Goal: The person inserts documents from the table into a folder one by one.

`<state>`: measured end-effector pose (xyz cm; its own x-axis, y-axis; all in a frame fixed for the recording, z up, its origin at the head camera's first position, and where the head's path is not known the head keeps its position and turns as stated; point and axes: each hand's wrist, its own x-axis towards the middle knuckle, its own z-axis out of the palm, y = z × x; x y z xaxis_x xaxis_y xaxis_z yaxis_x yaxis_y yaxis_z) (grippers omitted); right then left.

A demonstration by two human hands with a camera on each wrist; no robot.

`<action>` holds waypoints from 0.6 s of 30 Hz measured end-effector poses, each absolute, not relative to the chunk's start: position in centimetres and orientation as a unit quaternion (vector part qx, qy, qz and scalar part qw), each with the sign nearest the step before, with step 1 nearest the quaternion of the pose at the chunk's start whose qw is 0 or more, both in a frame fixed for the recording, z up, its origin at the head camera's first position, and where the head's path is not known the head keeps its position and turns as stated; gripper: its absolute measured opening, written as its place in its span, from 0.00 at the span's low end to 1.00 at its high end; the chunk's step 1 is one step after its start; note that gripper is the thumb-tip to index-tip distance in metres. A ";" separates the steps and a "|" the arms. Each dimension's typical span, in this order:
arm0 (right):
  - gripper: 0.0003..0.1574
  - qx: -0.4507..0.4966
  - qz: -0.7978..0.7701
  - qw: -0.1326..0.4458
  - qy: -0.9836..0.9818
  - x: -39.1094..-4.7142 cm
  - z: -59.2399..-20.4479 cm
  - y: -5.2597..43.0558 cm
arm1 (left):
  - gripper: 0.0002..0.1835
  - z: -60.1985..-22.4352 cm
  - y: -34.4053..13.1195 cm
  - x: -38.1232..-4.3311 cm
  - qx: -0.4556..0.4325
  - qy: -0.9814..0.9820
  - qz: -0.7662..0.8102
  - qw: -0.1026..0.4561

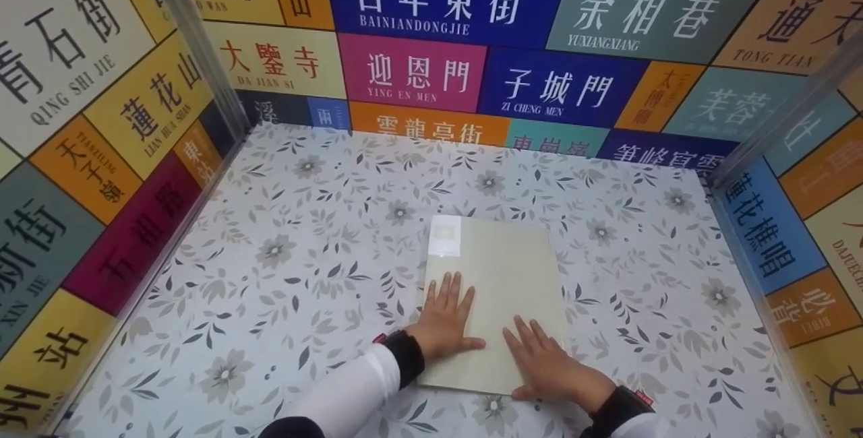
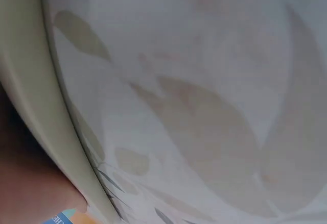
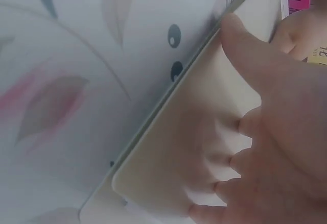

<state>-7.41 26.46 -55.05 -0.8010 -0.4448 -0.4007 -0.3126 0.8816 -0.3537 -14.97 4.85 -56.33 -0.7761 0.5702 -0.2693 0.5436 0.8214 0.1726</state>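
A closed cream-coloured folder [image 1: 512, 263] with a clear white label pocket [image 1: 445, 236] at its top left corner lies flat on the table. My left hand [image 1: 445, 323] rests on its left half, fingers spread and pointing away from me. Over the lower right part lies my right hand [image 1: 543, 364], its fingers spread too and its thumb by the bottom edge. The left wrist view catches the folder's edge [image 2: 30, 66] and part of the hand. Seen from the right wrist, the thumb and fingertips touch the folder's smooth cover [image 3: 189, 132], and a second layer shows beneath it.
A white cloth [image 1: 323, 330] printed with grey flowers and leaves covers the table. Panels [image 1: 445, 0] of coloured blocks with Chinese street names enclose it at the back, left and right. Clear strips [image 1: 209, 60] run up the corners.
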 end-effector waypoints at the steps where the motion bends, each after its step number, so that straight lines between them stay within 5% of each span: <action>1: 0.65 -0.199 -0.131 0.244 0.940 -7.4 -55.1 26.4 | 0.54 -56.3 4.9 -15.0 0.300 0.940 0.034 0.160; 18: 0.69 -0.158 -0.073 0.264 0.949 -7.6 -55.4 25.1 | 0.64 -54.8 1.4 -12.3 0.454 0.871 -0.076 0.172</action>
